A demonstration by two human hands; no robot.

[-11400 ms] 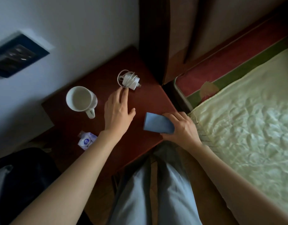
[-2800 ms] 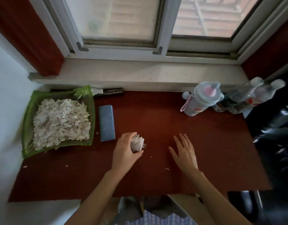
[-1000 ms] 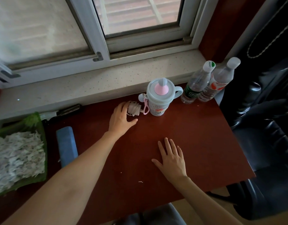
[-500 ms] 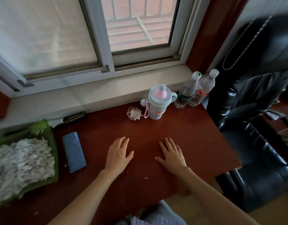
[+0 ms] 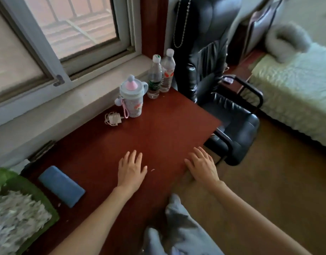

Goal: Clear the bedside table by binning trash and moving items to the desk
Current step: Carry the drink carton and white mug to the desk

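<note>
Two bare hands, left hand [image 5: 131, 169] and right hand [image 5: 201, 165], lie flat with fingers spread, holding nothing, at lower centre on the dark red wooden desk [image 5: 158, 129]. One white charger with coiled cable [image 5: 113, 118] lies mid-frame beside one pale lidded sippy cup [image 5: 132, 99]; two clear plastic water bottles [image 5: 161, 76] stand just right of the cup. One blue rectangular case [image 5: 62, 185] lies lower left, next to one green tray of white shreds [image 5: 20, 214].

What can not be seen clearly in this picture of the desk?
Head view only:
- Bedside table: not in view, so what remains there is unknown.
- Green tray: cut by the left edge; its contents are blurred.
- Bottle labels: too small to read.
- Right hand: touching the desk edge or above it, unclear.
- Small thing on the chair arm: too small to name.
</note>
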